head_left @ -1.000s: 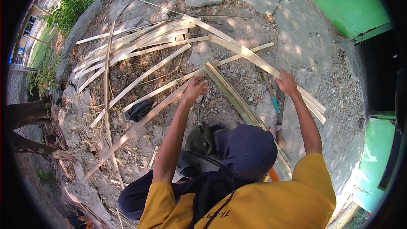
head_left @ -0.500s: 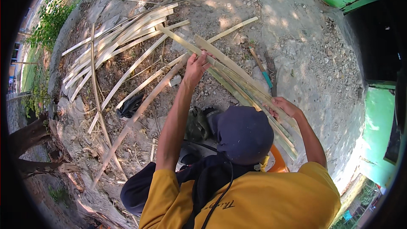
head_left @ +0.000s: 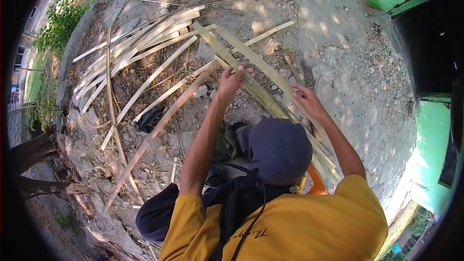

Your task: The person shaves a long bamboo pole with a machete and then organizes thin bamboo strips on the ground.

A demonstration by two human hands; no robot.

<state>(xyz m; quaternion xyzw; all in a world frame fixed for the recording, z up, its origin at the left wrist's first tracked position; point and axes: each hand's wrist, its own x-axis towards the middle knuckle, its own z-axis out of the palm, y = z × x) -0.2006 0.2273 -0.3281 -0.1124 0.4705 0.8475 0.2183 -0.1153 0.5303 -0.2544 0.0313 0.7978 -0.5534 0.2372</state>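
My left hand (head_left: 234,83) is closed around pale green-yellow bamboo strips (head_left: 215,43), with the thumb on top and the fingers wrapped round the edge. The strips slant from the upper left down to the lower right. Beside them runs a wider, flat bamboo strip (head_left: 256,59), apart from the others at its upper end. My right hand (head_left: 309,102) pinches this strip's right edge between thumb and fingers. Part of the lower strips is hidden behind a dark blue cap (head_left: 278,152).
A pile of split bamboo strips (head_left: 140,43) lies on the ground at upper left. One long brownish strip (head_left: 159,133) slants across the left. A wooden-handled tool (head_left: 291,67) with a teal part lies beyond my right hand. A black plastic bag (head_left: 150,120) sits left of centre.
My right hand has moved up and left along the strips. My left hand has shifted slightly right and down, and the held strips have spread apart at their upper ends.
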